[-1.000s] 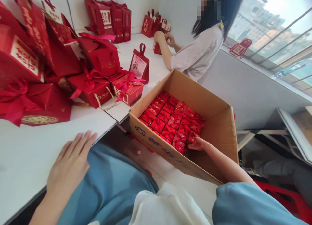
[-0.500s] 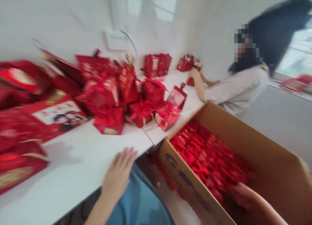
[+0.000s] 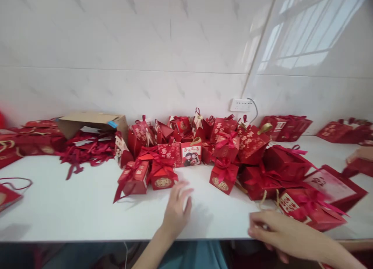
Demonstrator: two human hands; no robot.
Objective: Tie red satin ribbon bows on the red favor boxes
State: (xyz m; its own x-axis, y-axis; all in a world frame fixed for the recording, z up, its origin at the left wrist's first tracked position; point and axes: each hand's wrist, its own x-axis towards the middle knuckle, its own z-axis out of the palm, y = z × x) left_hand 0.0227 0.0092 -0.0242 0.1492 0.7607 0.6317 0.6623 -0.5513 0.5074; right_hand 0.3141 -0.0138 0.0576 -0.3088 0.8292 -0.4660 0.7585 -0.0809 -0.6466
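Note:
My left hand [image 3: 176,207] hovers over the white table near its front edge, fingers apart and nothing in them. Just beyond its fingertips stands a small red gift box with a ribbon bow and gold emblem [image 3: 163,177], beside another bowed red box [image 3: 134,177]. My right hand [image 3: 272,232] hangs over the front edge, fingers loosely curled and slightly apart; no object shows in it. Nearest to it lies a tilted red gift box with a gold character panel [image 3: 313,209]. Another bowed red box [image 3: 223,176] stands between the hands, farther back.
Red gift bags and boxes crowd the back of the white table [image 3: 87,210]. An opened cardboard box [image 3: 96,117] spills red ribbons at left. A power strip [image 3: 241,104] is on the wall. Another person's hand [image 3: 361,154] touches a red box at far right.
My view has swung left, from the big carton of red packages to the table. My right hand has come out of the carton; my left hand has lifted off the table edge.

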